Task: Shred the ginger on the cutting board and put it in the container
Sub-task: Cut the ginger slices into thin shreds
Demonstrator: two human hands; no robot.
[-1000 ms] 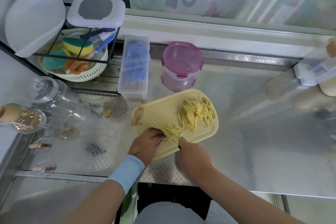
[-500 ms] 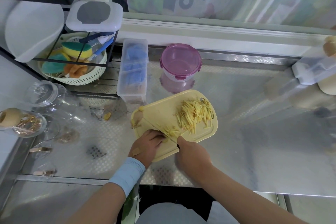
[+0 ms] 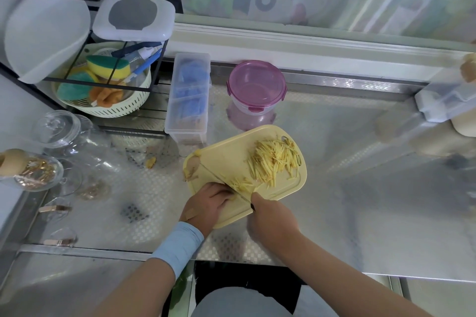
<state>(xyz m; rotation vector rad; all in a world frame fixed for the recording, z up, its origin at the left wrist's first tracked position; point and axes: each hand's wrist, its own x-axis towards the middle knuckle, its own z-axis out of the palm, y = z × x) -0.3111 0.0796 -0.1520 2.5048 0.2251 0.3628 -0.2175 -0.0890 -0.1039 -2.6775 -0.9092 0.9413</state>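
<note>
Shredding step underway: left hand (image 3: 208, 201), fingers curled, pins uncut ginger slices (image 3: 239, 184) on the cutting board (image 3: 231, 152), right hand (image 3: 270, 216) has its grip closed round the knife (image 3: 221, 177) handle, shred pile (image 3: 273, 159) at board's far right; next prob. more thin cuts, then unlid the pink container (image 3: 256, 85).

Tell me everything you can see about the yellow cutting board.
The cutting board is pale yellow, plastic-looking, a rounded rectangle with a groove inside its rim. It lies flat, askew, on the metal counter, in front of the pink-lidded container. Its right part bears ginger shreds, its left end brownish scraps. The left hand pins a ginger bit near its front edge; the right hand holds the knife, blade across it.
</note>
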